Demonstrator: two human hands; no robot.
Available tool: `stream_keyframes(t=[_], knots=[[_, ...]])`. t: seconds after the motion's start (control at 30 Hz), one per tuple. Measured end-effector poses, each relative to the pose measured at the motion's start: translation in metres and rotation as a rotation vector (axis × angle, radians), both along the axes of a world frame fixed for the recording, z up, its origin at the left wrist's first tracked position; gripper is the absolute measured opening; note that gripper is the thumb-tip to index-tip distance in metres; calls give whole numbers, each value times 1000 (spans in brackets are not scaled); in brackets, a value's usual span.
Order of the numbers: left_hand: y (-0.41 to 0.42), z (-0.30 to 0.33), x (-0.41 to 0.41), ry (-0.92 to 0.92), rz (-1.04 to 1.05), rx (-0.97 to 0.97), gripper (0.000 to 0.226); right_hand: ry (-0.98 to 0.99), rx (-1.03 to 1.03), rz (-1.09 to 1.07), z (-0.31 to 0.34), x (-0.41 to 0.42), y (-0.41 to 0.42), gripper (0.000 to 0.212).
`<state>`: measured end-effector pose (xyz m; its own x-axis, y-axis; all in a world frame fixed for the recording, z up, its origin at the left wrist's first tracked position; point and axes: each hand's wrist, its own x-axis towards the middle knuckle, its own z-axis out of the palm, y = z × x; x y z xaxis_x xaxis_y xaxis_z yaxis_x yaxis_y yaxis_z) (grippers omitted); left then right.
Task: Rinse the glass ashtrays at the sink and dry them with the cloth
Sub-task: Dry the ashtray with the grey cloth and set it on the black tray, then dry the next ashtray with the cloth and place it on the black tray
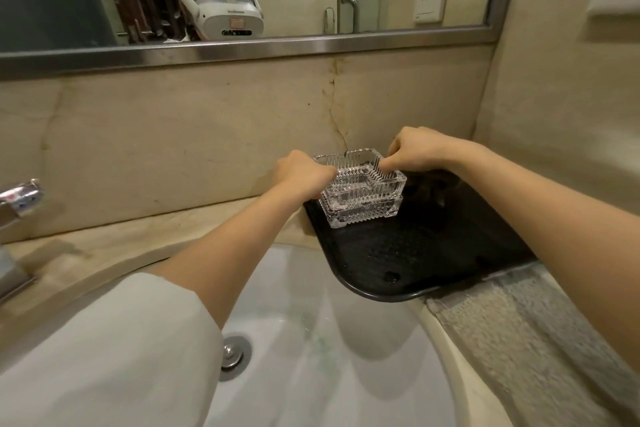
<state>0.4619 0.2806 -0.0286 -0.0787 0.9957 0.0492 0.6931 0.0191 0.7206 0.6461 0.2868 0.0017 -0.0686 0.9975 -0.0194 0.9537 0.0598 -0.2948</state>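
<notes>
1. Now two ribbed glass ashtrays sit stacked at the far left corner of the black tray: the top ashtray on the bottom ashtray.
2. Gripping the top ashtray's left edge is the left hand, fingers curled over the rim.
3. Pinching its right rim is the right hand, fingers bent down onto the glass.
4. Both ashtrays rest on the black tray, which lies on the counter right of the sink.
5. Just beside the tray's near edge lies a grey cloth.
6. At the counter's left edge stands the tap.
</notes>
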Motion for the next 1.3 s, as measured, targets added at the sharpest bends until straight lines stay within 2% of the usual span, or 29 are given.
stream_keyframes(t=[0.33, 0.47, 0.57, 0.67, 0.73, 0.8, 0.87, 1.03, 1.17, 1.3], knots=[[0, -11, -2, -69, -17, -17, 29, -21, 44, 6, -6, 4, -7, 59], [-4, -9, -2, -98, -16, -9, 41, -30, 71, -9, -5, 3, -11, 52], [-6, -9, -3, -106, -11, -16, 36, -37, 102, -30, -3, 3, -12, 52], [-7, -9, -5, -115, 23, 7, 38, -25, 219, -75, 4, 7, -19, 50], [-11, -6, -7, -112, 62, 79, 34, -1, 343, -132, 12, 7, -26, 39], [-18, 1, -9, -157, 67, 186, 23, 72, 468, -173, 21, 4, -36, 25], [-31, 11, -11, -227, 37, 290, 21, 191, 560, -158, 29, -4, -51, 18], [-89, 33, -27, -207, -106, 360, 13, 416, 644, -27, 27, -52, -110, 26], [-150, 33, -65, -211, -117, 281, 10, 660, 547, 61, 23, -106, -160, 27], [-214, 39, -127, -238, -52, 285, 10, 1025, 272, 135, 24, -169, -208, 32]])
